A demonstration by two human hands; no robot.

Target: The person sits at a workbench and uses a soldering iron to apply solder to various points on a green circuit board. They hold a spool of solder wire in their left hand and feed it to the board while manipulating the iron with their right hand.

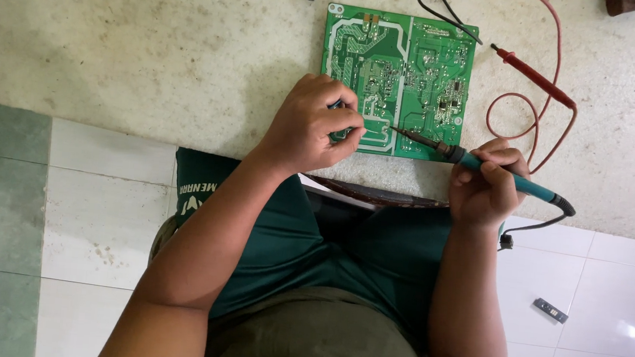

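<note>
Right hand [485,189] closed around a teal soldering iron [487,166], tip on the green circuit board [399,78] at the worktop's [153,42] near edge; left hand [311,124] pinches something small and dark, resting on the board.

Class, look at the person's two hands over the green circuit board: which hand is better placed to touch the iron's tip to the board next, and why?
Right. The right hand grips the soldering iron, whose tip already lies over the board's lower edge. The left hand rests on the board, pinching something small and dark.
</note>
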